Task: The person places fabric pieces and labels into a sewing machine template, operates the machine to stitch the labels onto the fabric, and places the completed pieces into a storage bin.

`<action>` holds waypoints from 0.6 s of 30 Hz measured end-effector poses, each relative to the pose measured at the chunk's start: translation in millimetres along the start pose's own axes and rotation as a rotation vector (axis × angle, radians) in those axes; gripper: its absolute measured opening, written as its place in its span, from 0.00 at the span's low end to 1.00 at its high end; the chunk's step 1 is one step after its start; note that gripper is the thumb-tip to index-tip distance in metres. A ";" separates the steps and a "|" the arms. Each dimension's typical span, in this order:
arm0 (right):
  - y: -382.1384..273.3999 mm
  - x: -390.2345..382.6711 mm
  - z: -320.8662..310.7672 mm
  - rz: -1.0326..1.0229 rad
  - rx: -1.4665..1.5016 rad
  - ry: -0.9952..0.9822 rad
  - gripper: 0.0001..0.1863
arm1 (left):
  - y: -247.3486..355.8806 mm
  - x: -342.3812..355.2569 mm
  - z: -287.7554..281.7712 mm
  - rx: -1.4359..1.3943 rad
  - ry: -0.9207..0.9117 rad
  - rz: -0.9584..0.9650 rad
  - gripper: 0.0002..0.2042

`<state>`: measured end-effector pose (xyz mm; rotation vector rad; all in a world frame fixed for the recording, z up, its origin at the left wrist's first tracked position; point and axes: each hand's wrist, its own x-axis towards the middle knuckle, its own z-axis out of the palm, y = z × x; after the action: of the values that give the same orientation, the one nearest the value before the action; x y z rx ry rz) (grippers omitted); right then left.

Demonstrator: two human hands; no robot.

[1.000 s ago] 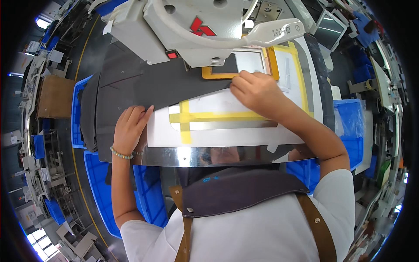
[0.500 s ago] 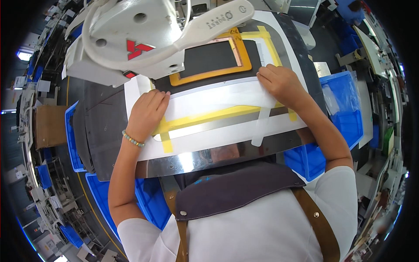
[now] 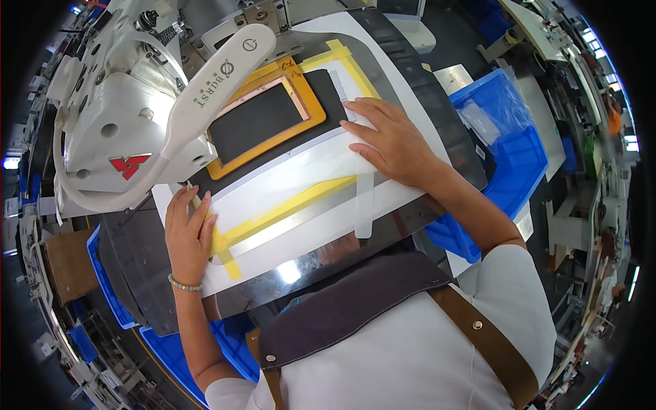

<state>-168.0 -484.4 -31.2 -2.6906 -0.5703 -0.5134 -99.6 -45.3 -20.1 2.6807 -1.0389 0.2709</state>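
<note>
A black panel lies on a white sheet bordered with yellow tape. An orange frame with a rectangular window rests on the panel, partly beneath the white sewing machine head. My right hand lies with fingers spread at the right end of the panel, fingertips touching its edge and the sheet. Near the sheet's left end is my left hand, thumb apart from the fingers, nothing visible in it. It wears a beaded bracelet.
A white lever-like arm reaches over the work from the machine. Shiny metal edging runs along the table's near side. Blue bins stand at the right, others below at the left. A cardboard box stands at far left.
My right hand's fingers have gone from bunched to spread at the panel's edge. The left thumb has moved away from the fingers. The whole view has turned, with the work now slanting up rightward.
</note>
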 end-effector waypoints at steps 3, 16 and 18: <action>0.2 -2.1 1.3 -0.012 -0.038 0.016 0.20 | 2.2 -1.9 2.0 -0.037 0.023 -0.021 0.20; 30.7 -5.6 -30.2 0.135 -0.227 0.225 0.19 | -12.6 -9.0 7.8 -0.050 -0.008 0.017 0.20; 72.0 -28.2 -54.6 0.360 -0.279 0.515 0.17 | -10.1 -10.3 6.2 -0.047 -0.039 -0.006 0.19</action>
<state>-175.2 -577.1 -13.1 -2.6544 0.1343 -1.1922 -99.7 -33.4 -30.4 2.6563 -1.0356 0.1907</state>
